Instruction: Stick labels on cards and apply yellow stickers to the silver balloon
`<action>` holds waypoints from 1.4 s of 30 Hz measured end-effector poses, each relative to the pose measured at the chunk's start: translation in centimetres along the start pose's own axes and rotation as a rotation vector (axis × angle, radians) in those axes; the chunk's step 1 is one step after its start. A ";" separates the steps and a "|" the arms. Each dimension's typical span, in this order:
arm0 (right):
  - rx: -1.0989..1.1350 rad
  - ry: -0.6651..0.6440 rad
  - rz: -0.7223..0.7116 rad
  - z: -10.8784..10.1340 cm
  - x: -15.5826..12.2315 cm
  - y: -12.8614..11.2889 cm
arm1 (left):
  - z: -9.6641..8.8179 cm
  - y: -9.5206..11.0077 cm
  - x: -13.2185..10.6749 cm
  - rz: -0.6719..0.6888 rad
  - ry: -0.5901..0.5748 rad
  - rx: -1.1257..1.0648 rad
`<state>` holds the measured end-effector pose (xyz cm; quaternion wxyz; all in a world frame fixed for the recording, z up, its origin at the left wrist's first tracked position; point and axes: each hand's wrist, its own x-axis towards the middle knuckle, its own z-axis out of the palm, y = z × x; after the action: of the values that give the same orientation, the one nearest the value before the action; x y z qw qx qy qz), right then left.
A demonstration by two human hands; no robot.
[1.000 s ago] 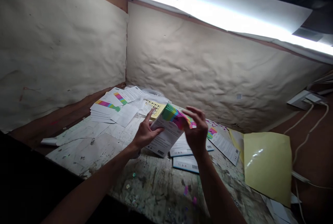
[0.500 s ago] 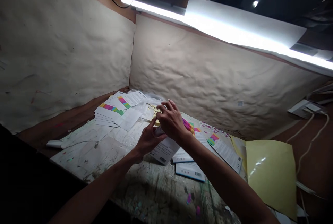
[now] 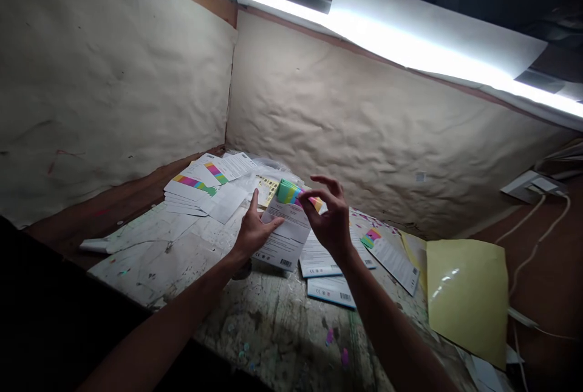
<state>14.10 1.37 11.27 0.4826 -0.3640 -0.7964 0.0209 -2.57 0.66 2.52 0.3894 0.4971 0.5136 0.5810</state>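
Note:
My left hand holds a white printed packet by its left side, thumb across the front and index finger stretched upward. Small print and a barcode cover the packet's face. Along its top edge runs a rainbow-coloured part in green, yellow, pink and orange. At the right of that part is my right hand, thumb and index finger pinched together and the other fingers curled above. What lies in the pinch, if anything, is too small to make out. Just behind the packet lies a yellow sheet with small dark marks.
White cards with rainbow bands lie fanned at the left. Similar printed packets overlap to the right, and another packet lies farther right. A glossy yellow sheet is by the right edge. A lit tube lamp hangs overhead.
My right hand has come off the packet's top left and moved right, baring the rainbow-coloured part. My left hand still holds the packet, its thumb now across the front.

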 end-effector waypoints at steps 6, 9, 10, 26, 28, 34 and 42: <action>0.371 0.107 0.603 3.1 -7.0 3.2 | 0.3 -0.5 0.3 0.015 0.124 -0.048; 0.389 0.129 0.632 4.2 -7.8 3.8 | 0.6 -0.9 0.3 0.038 0.150 -0.021; 0.387 0.132 0.633 4.3 -7.8 3.8 | 0.7 -1.0 0.2 0.042 0.155 -0.009; 0.187 0.208 0.530 5.7 -7.5 2.5 | 1.0 0.1 -0.8 0.091 0.160 -0.040; 0.255 0.229 0.606 5.6 -7.4 2.7 | 0.9 0.2 -0.8 0.098 0.146 -0.050; 0.723 0.111 0.782 4.4 -7.0 3.7 | 0.9 0.5 -0.7 0.073 0.078 -0.133; 0.921 0.136 0.928 3.4 -9.0 4.6 | 2.0 -0.8 -0.7 -0.084 -0.199 -0.275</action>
<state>16.46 0.47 0.89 0.5793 -0.4263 -0.4339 0.5426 -0.51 0.54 1.60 0.5265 0.4725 0.4084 0.5768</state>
